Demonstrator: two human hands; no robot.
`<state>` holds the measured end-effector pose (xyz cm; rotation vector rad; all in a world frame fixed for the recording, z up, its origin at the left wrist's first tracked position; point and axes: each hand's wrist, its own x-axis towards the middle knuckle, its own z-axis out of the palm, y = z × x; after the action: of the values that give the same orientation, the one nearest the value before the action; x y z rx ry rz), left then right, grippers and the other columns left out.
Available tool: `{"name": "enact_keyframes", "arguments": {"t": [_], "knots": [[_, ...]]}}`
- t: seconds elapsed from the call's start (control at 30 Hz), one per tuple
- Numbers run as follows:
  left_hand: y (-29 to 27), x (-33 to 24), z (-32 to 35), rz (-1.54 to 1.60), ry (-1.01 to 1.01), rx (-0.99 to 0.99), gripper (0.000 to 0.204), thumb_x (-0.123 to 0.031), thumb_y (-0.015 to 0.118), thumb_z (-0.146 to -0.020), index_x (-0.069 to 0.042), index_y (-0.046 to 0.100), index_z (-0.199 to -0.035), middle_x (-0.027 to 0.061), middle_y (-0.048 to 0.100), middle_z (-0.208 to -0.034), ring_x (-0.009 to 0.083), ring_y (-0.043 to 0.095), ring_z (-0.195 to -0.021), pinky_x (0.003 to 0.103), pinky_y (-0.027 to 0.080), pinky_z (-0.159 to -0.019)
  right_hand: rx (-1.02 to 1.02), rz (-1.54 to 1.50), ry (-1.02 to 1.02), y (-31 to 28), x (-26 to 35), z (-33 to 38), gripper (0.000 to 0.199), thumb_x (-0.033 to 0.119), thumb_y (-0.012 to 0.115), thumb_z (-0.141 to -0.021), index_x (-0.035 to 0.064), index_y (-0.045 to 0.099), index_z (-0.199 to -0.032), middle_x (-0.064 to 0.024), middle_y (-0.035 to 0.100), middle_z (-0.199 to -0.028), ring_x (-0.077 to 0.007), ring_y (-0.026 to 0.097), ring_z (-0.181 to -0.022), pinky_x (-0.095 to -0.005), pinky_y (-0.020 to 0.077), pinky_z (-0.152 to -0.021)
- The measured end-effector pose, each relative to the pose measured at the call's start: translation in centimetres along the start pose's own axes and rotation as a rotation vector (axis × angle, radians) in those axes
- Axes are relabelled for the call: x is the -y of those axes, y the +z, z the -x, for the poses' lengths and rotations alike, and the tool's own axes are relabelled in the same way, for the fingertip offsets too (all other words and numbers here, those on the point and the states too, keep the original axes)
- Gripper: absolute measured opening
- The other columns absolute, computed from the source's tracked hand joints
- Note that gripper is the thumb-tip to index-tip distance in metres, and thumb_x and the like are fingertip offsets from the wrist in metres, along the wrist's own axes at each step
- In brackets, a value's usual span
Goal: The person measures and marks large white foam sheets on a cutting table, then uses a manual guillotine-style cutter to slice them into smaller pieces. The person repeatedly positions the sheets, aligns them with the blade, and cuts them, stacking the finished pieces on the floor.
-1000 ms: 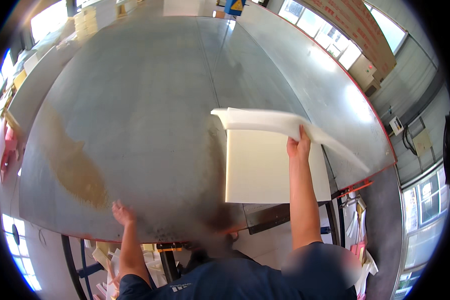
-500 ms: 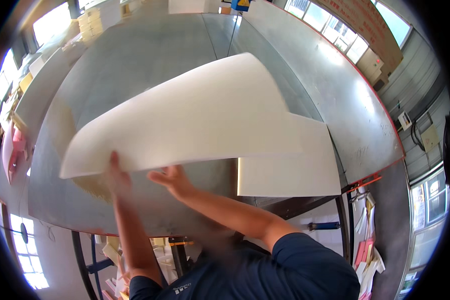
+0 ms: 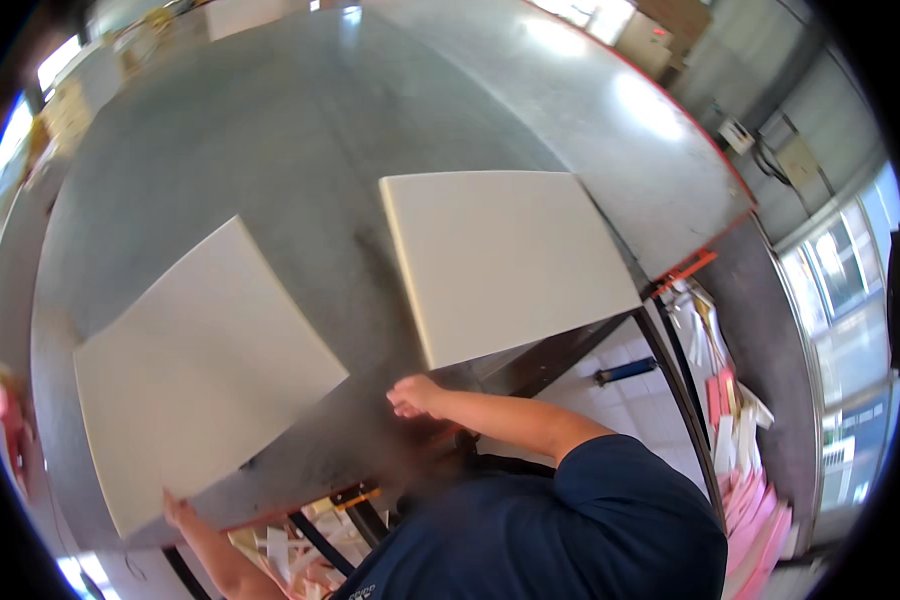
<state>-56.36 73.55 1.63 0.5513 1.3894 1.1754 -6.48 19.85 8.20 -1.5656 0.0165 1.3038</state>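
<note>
A large white foam sheet point(image 3: 200, 370) lies turned at an angle on the left side of the grey metal tabletop. My left hand point(image 3: 177, 508) holds its near edge, close to the bottom corner, with some fingers hidden beneath. To the right, another white foam sheet or thin stack point(image 3: 515, 265) rests by the table's front edge, its left side showing a yellowish thickness. My right hand point(image 3: 412, 397) is just off that one's near left corner, fingers curled in and nothing visible in them.
The big metal table point(image 3: 300, 130) stretches away from me, with a red-edged metal panel point(image 3: 620, 140) along its right. Below the front edge are a dark blue cylindrical tool point(image 3: 625, 371) and pink and white foam scraps point(image 3: 750, 500). Blocks of foam stand at the far left.
The raised, curved foam sheet has come down flat on the left and turned. My right hand has moved right, away from it; my left hand has shifted nearer with its edge. The view has tilted.
</note>
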Motion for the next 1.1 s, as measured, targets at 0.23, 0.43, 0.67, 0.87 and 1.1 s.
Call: {"name": "enact_keyframes", "arguments": {"t": [0.23, 0.43, 0.67, 0.87, 1.1], "knots": [[8.2, 12.2, 9.3, -0.75, 0.925, -0.418, 0.036, -0.017, 0.047, -0.098, 0.0, 0.048, -0.129, 0.0119, 0.063, -0.11, 0.0231, 0.061, -0.087, 0.035, 0.052, -0.081, -0.494, 0.144, 0.179, -18.3, -10.3, 7.6, 0.025, 0.025, 0.069, -0.085, 0.0014, 0.068, -0.094, -0.0119, 0.07, -0.086, -0.0196, 0.07, -0.071, -0.0287, 0.0578, -0.06], [22.5, 25.1, 38.3, -0.17, -0.075, 0.69, 0.049, -0.022, 0.052, -0.095, -0.005, 0.04, -0.139, 0.006, 0.049, -0.108, 0.0162, 0.047, -0.092, 0.032, 0.044, -0.091, -0.774, 0.088, 0.298, -28.3, -15.8, 12.5, 0.022, 0.021, 0.07, -0.084, -0.0003, 0.067, -0.09, -0.011, 0.069, -0.083, -0.0182, 0.07, -0.07, -0.0288, 0.057, -0.056], [30.9, 37.7, 57.5, -1.407, 0.666, 0.952, 0.089, -0.031, 0.076, -0.075, 0.001, 0.03, -0.144, 0.0191, 0.036, -0.148, 0.0337, 0.037, -0.135, 0.041, 0.032, -0.112, -0.712, -0.365, 0.0, -35.4, -14.6, 11.7, 0.019, 0.017, 0.068, -0.086, -0.0009, 0.065, -0.09, -0.0105, 0.067, -0.083, -0.0184, 0.068, -0.068, -0.029, 0.0567, -0.056], [34.7, 39.8, 55.5, -1.24, 0.471, 0.688, 0.056, -0.031, 0.079, -0.077, 0.006, 0.056, -0.112, 0.019, 0.062, -0.111, 0.0305, 0.062, -0.095, 0.041, 0.05, -0.084, -0.651, -0.642, -0.168, -42.5, -13.5, 9.2, 0.025, 0.022, 0.073, -0.083, -0.0009, 0.062, -0.082, -0.009, 0.062, -0.076, -0.0171, 0.061, -0.062, -0.0276, 0.0549, -0.059], [38.9, 25.0, 66.3, -0.614, -0.415, 1.087, 0.033, -0.02, 0.061, -0.093, 0.006, 0.057, -0.114, 0.0156, 0.065, -0.101, 0.027, 0.067, -0.087, 0.039, 0.057, -0.076, -0.818, -1.258, -0.337, -47.1, -9.3, 10.0, 0.036, 0.023, 0.074, -0.08, -0.0054, 0.059, -0.097, -0.0106, 0.061, -0.085, -0.018, 0.061, -0.069, -0.034, 0.0536, -0.064]]}}
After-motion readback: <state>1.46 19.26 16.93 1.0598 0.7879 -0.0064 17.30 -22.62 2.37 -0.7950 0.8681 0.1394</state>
